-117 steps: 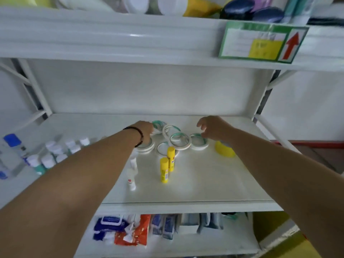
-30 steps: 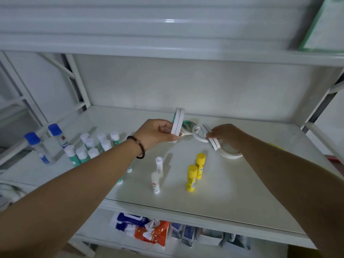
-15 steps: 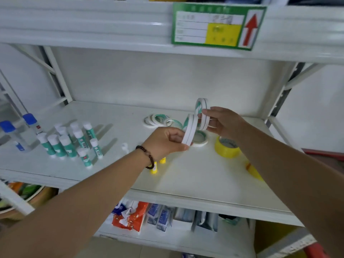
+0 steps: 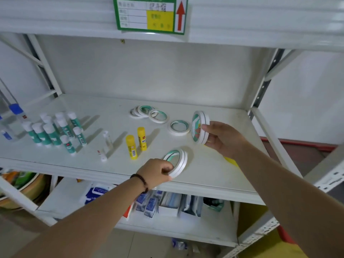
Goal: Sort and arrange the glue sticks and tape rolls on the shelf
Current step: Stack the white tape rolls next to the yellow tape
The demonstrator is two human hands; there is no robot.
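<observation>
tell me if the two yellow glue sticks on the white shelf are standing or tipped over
Standing. Both yellow glue sticks are upright on the white shelf, caps on top, side by side, each casting a long shadow.

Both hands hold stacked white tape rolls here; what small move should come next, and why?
Probably set the left hand's pair of tape rolls down near the flat rolls at the back of the shelf. That pair is tilted just above the shelf's front edge, away from the group, while the right hand holds another pair upright.
</observation>
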